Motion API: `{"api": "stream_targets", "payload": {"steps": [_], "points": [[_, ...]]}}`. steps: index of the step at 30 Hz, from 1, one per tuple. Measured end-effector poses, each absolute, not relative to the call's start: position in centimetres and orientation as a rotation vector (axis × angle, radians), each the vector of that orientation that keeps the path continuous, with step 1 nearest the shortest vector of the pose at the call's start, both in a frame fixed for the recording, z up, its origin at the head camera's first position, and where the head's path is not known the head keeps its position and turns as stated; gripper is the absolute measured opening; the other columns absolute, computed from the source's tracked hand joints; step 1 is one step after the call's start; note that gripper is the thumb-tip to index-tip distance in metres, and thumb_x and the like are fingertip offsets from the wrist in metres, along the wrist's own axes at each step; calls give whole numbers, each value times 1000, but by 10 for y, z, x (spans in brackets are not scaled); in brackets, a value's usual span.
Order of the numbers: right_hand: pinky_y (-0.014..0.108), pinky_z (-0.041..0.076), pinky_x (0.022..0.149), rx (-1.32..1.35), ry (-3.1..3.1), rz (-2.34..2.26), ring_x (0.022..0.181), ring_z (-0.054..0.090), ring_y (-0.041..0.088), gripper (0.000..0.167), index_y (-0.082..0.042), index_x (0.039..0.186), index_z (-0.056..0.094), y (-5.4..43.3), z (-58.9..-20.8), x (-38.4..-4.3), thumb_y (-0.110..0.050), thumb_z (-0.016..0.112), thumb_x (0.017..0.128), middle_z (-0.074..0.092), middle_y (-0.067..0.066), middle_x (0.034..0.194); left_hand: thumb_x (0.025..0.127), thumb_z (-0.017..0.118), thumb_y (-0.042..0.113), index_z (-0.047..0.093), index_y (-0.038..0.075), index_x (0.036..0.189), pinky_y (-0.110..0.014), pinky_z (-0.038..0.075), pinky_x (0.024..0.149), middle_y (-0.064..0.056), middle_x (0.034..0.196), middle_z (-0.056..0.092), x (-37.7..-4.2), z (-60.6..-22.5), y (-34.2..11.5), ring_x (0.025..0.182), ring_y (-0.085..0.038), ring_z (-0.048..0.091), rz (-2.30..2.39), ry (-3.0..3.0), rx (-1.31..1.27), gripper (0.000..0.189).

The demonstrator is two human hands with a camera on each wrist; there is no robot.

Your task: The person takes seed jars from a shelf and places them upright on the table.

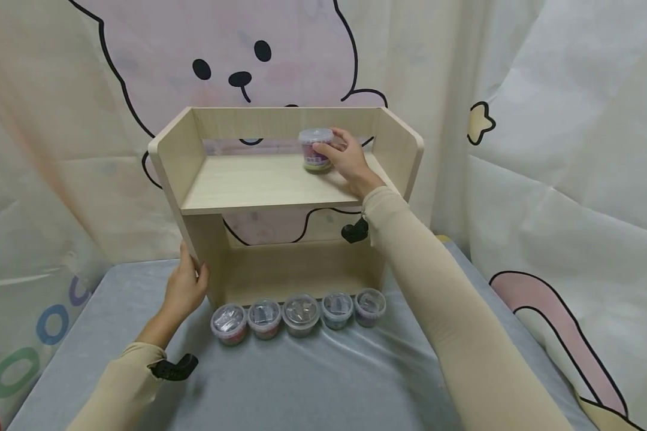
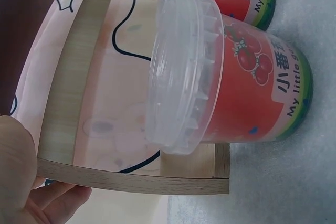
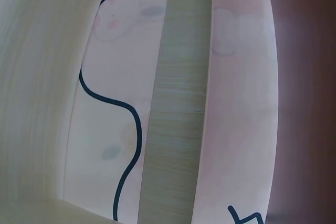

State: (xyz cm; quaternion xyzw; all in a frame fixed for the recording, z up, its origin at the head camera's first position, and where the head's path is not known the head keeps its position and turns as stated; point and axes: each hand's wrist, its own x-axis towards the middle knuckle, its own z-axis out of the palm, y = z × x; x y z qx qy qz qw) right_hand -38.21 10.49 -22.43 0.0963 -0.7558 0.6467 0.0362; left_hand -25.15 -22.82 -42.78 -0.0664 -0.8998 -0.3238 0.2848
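My right hand (image 1: 350,161) holds a small plastic tub (image 1: 316,157) with a clear lid and a purplish label, upright at the upper board of a two-tier wooden shelf (image 1: 248,182). Its thumb and fingers reach around the tub's right side. Lower down, my left hand (image 1: 186,287) grips the edge of the shelf's left side panel; in the left wrist view its fingers (image 2: 65,203) curl at that edge. Neither the right hand nor its tub shows in the right wrist view, which looks into the shelf's open back.
Several lidded tubs (image 1: 301,314) stand in a row on the blue-grey cloth (image 1: 313,383) before the shelf. One red-labelled tub (image 2: 247,85) shows tomatoes, close to the left wrist camera. A printed curtain (image 1: 420,66) hangs behind the shelf.
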Motion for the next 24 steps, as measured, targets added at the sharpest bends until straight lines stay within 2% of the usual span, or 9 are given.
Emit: {"api": "stream_targets", "payload": {"steps": [7,13,19,24], "points": [[40,43,115,369,-2242,2236,139,51,27,61,-14,155,37,117,-227,-381,-21,63,100,48,13,153,95,56,5,25,-3,149,-52,43,56,-20,71,60,-248,-431,-229,57,-31,55,-864,-2421,-185,63],[41,39,118,471,-2223,2329,142,48,28,60,-13,154,34,128,-219,-371,-17,61,101,44,14,155,94,56,3,24,-3,150,-48,43,55,-19,70,59,-252,-432,-228,57,-30,53,-859,-2400,-192,64],[43,35,121,569,-2260,2351,147,40,29,60,-12,154,32,131,-208,-355,-13,59,101,37,14,159,94,56,3,24,-1,149,-54,43,58,-23,73,60,-255,-429,-230,59,-34,55,-867,-2388,-179,64],[46,35,121,645,-2294,2300,146,40,30,59,-9,155,30,135,-207,-344,-9,54,101,36,17,159,93,57,1,23,-1,151,-54,43,58,-21,71,60,-254,-430,-229,58,-32,54,-867,-2382,-194,67]]}}
